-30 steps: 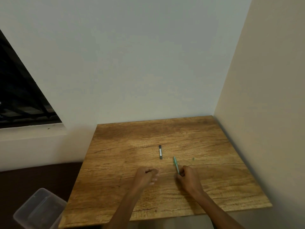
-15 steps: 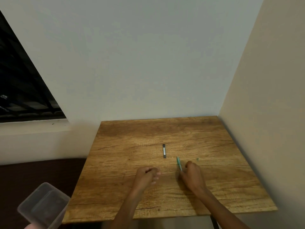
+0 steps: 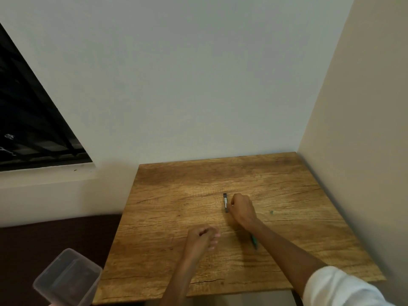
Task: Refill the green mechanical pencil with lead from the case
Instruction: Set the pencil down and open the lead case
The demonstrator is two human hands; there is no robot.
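In the head view I am looking down at a wooden table (image 3: 198,217) that is filling the lower centre of the frame, its far edge sitting against the pale wall and its right edge against the beige wall (image 3: 364,107), so open room is lying only along its left and near edges. The right hand (image 3: 241,208) is reaching to mid-table with fingers curled, touching the dark lead case (image 3: 225,203) lying flat there; whether it is pinching the case I cannot tell. The green mechanical pencil (image 3: 254,240) is lying on the table below it, mostly hidden under the right forearm. The left hand (image 3: 202,236) is hovering lower centre, fingers loosely curled, holding nothing I can make out. A tiny green speck (image 3: 271,211) is sitting right of the case, too small to identify. At lower left a clear plastic container (image 3: 66,281) is being cut off by the frame, its contents dark and unreadable.
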